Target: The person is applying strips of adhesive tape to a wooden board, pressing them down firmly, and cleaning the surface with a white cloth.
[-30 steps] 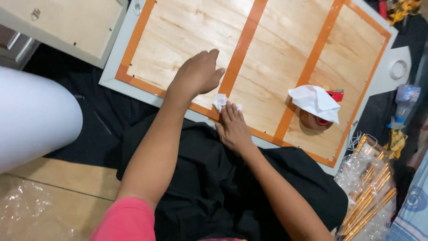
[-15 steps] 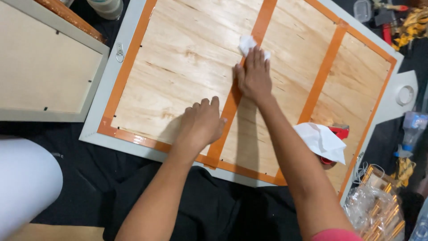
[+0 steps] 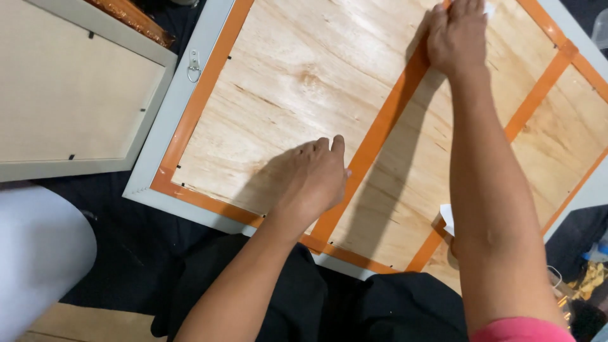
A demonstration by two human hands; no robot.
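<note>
At far left a second frame back (image 3: 69, 101) lies face down, pale board in a grey rim, near a white roll (image 3: 38, 253). Right of it lies the large frame (image 3: 183, 117), back up, with its plywood backing (image 3: 297, 82) edged and crossed by orange tape (image 3: 373, 136). On that backing the left hand (image 3: 310, 180) rests flat, fingers together, beside the middle strip. Farther right, the right hand (image 3: 457, 35) presses palm down on the strip's far end, a scrap of white cloth (image 3: 489, 9) peeking from under it. Judging by this, firm, even pressure along the tape, with the other hand bracing, suits best.
</note>
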